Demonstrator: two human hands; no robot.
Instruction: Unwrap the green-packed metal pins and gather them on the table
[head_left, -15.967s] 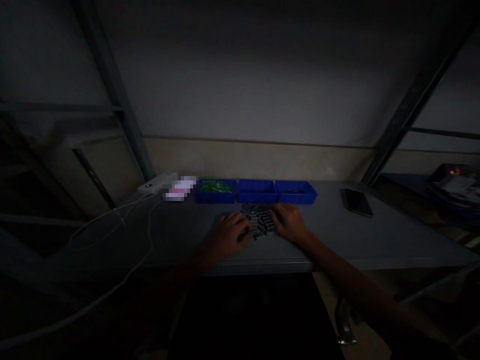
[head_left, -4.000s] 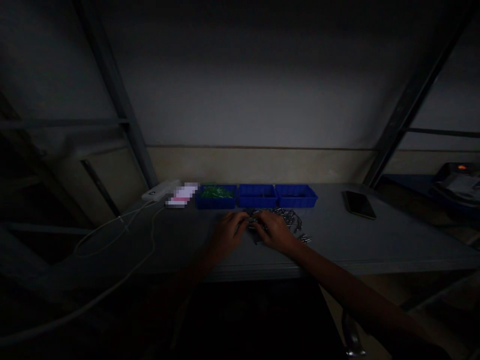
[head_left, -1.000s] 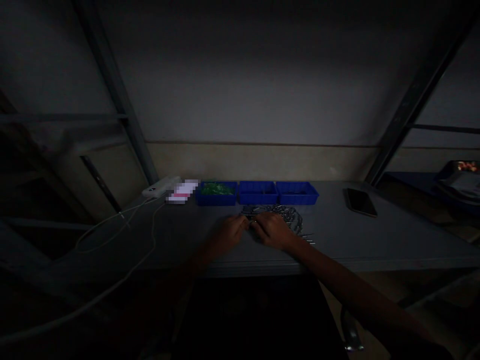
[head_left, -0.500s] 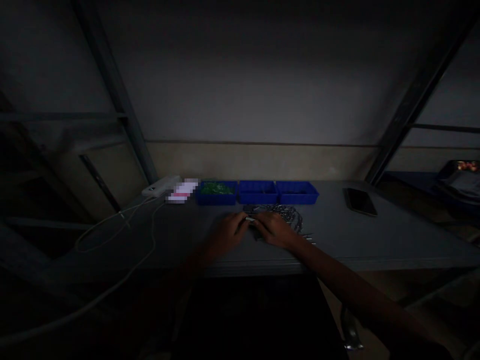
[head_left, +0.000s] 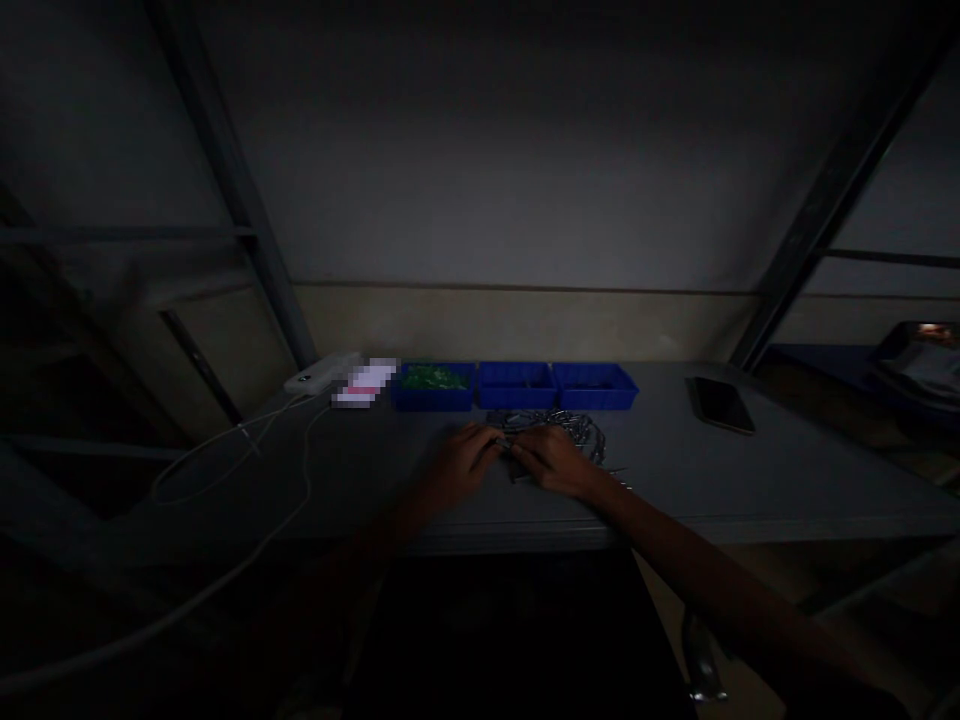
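My left hand (head_left: 463,462) and my right hand (head_left: 551,460) meet above the front part of the grey table. Their fingers are closed around a small metallic piece (head_left: 504,443) between the fingertips; in the dim light its kind does not show. Just behind and to the right of my right hand lies a loose pile of thin, shiny metal pieces (head_left: 585,430). A few more stick out beside my right wrist. Under the fingers of my right hand a small dark object (head_left: 517,472) shows in part.
Three blue bins line the wall side: the left bin (head_left: 433,401) holds green pieces, the middle bin (head_left: 516,395) and right bin (head_left: 596,398) a few dark bits. A power strip (head_left: 322,373) with white cables and a lit phone (head_left: 366,383) sit left. A dark phone (head_left: 721,404) lies right.
The small piece between my fingertips has turned and shows less of its bright side. My fingers have shifted slightly around it; both arms stay nearly in place.
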